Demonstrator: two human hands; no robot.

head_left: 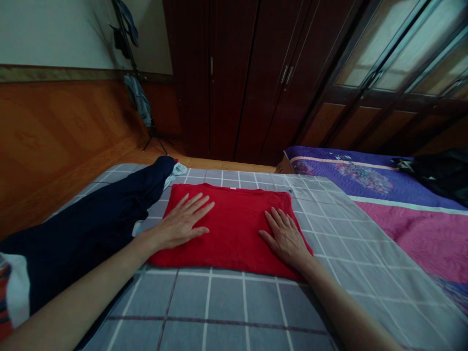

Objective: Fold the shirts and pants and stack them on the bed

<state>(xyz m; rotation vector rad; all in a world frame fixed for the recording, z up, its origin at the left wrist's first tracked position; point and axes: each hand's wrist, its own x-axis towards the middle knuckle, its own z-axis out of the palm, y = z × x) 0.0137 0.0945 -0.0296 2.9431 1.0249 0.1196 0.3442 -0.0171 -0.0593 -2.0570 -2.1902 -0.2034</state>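
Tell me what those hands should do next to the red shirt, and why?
Probably the right hand should slide down and smooth the lower corner of the folded red shirt. Both it and the left hand lie flat on the shirt, and that corner sits just past the right hand, not pressed.

Grey checked bedsheet (223, 302) carrying everything. Folded red garment (234, 229) mid-sheet; dark navy garment (84, 219) along 9 o'clock side; white cloth (179, 169) near 11 o'clock edge. Purple-pink quilted bedspread (369, 178) beyond, 2 o'clock.
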